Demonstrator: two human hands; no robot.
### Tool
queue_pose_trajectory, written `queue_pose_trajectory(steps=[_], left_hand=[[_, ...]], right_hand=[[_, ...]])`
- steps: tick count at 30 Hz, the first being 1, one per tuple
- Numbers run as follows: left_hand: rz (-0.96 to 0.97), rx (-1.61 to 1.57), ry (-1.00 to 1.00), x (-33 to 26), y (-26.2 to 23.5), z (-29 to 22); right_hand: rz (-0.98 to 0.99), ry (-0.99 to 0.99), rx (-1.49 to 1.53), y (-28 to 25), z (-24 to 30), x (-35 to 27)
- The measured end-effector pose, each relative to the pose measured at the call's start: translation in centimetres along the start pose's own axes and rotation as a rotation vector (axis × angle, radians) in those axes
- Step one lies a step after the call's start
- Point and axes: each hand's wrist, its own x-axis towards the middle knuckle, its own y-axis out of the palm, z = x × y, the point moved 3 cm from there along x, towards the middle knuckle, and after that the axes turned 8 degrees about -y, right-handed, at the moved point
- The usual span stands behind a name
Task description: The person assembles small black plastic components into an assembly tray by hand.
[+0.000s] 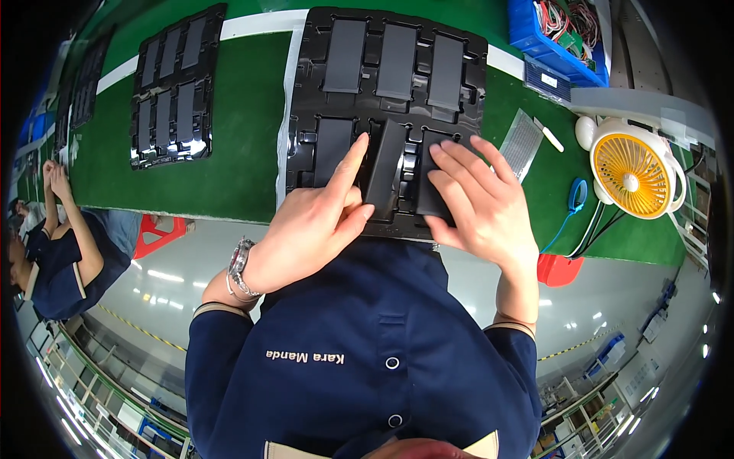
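In front of me lies a black moulded plastic tray [371, 105] holding several flat dark grey rectangular pieces in two rows. The front middle piece [386, 172] sits tilted, partly out of its pocket. My left hand [317, 222] is beside it, index finger stretched over the front left piece [333, 149], thumb tip at the tilted piece's near left edge; its other fingers are curled and partly hidden. Across the front right piece [430, 187], my right hand [485, 203] rests with fingers spread and thumb at its near edge.
On the green bench [248, 115], a second loaded black tray [174, 88] lies left. At right are a white and orange fan [631, 176], a blue cable coil [577, 196], a clear flat sheet [521, 141] and a blue bin [527, 38] of wires. Another person [80, 260] works far left.
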Motion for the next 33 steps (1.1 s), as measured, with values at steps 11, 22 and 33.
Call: queue_pose_trajectory(steps=[11,22,33], left_hand=[[0.015,-1.012,0.027,1.0,0.8,0.0],[-0.025,-0.856,0.043,1.7,-0.6,-1.0],[0.007,-0.897,0.055,1.5,-0.6,-1.5]], right_hand=[[-0.543,-0.141,-0.121,-0.1,3.5,4.5],[-0.506,0.436,1.256,3.2,1.7,4.7],[-0.483,0.425,1.533,3.1,1.4,4.6]])
